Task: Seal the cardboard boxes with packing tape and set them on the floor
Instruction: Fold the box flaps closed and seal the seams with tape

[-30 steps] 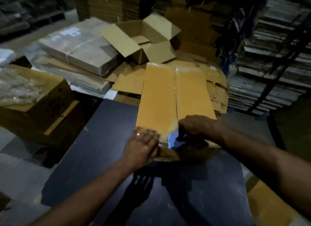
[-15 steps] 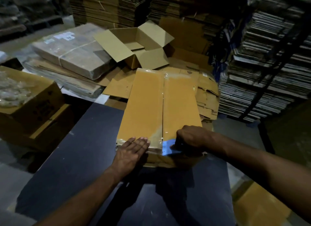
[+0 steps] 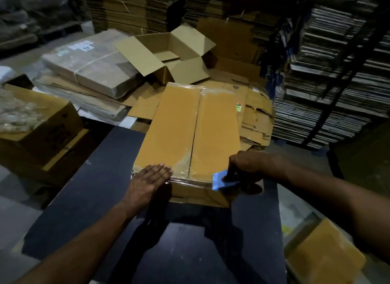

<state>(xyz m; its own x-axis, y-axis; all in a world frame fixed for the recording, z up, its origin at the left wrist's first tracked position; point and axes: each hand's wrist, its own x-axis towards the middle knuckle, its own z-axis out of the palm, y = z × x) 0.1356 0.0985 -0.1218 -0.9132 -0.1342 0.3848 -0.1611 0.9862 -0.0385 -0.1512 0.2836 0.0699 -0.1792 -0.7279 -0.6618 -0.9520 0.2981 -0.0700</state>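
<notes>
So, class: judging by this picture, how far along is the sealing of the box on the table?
Done: glossy tape already crosses the far end of the cardboard box. In hand: the left hand presses the near edge flat while the right hand works a blue tape tool along it. Left: setting the box on the floor.

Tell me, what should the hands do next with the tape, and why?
Probably pull the blue tape dispenser past the box's near right corner, since the right hand holds it there while the flat left hand presses the taped near edge.
</notes>
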